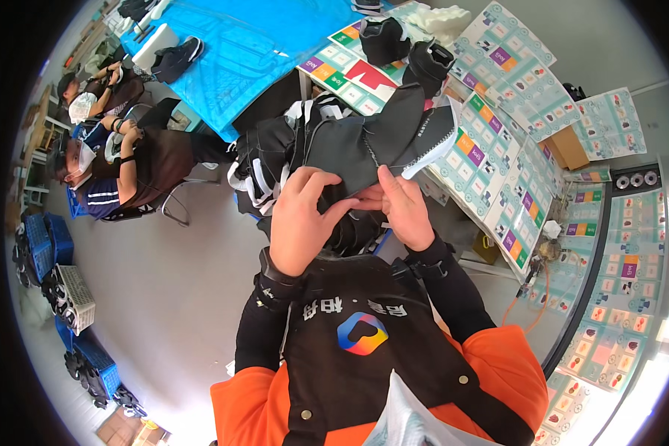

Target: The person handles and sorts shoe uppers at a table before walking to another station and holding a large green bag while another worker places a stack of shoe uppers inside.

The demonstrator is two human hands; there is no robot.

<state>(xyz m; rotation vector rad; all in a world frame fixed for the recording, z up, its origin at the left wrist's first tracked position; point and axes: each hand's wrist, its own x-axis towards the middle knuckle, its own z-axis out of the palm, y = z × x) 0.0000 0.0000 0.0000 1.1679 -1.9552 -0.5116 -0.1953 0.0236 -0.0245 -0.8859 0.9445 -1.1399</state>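
Observation:
A black shoe upper [342, 152], limp and partly folded, is held up in front of my chest. My left hand [297, 217] pinches its near edge, thumb pointing right. The fingers of my right hand [403, 207] close on the same edge, with the thumb laid on top, so both hands nearly meet. A white-edged part with a toothed rim [440, 137] sticks out to the right of the upper. Just beyond my left hand lies a heap of black uppers with white straps [264, 152], partly hidden by the held piece.
Ahead stands a table under blue sheeting [238, 56] with a dark shoe [177, 59] on it. Black shoes [385, 41] rest on the card-covered table [490, 160] at right. Two people sit at left, one on a chair [178, 197]. Blue crates [97, 364] line the left side.

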